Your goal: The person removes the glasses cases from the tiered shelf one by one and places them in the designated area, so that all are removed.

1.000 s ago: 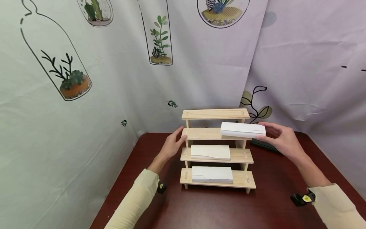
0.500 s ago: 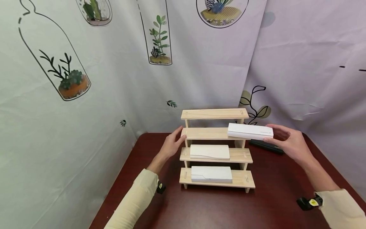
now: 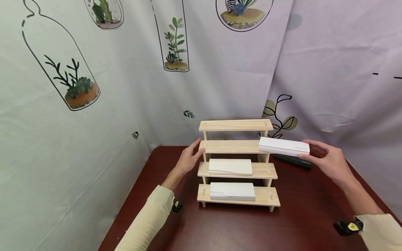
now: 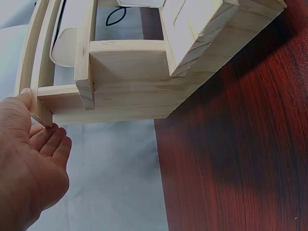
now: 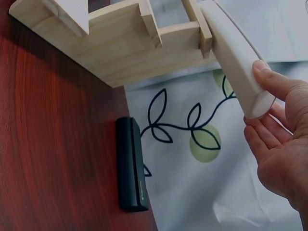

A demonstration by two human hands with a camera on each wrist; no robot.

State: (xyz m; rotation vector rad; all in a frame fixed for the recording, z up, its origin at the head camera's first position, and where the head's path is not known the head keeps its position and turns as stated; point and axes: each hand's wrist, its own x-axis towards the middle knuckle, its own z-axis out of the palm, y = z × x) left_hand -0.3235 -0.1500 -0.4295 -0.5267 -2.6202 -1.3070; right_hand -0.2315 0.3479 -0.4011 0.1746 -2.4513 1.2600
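My right hand point(image 3: 329, 158) holds a long white glasses case point(image 3: 284, 146) by its right end, thumb in front and fingers behind. The case's left end overlaps the right end of the second-highest shelf in the head view. At the other side, my left hand point(image 3: 190, 156) grips the left end of that same shelf on the pale wooden stepped stand point(image 3: 232, 146). In the left wrist view its thumb and fingers point(image 4: 53, 139) close around the shelf's end. Two more white glasses cases lie lower down, one case point(image 3: 230, 166) on the second step and another case point(image 3: 232, 191) on the lowest.
A dark glasses case point(image 5: 130, 163) lies on the reddish-brown table point(image 3: 235, 230) to the right of the stand, partly behind the held case in the head view. A printed cloth point(image 3: 125, 69) hangs close behind and to the left.
My right hand has moved the white glasses case to the right and slightly down, off most of the shelf. More of the dark case shows. My left hand has stayed on the stand.
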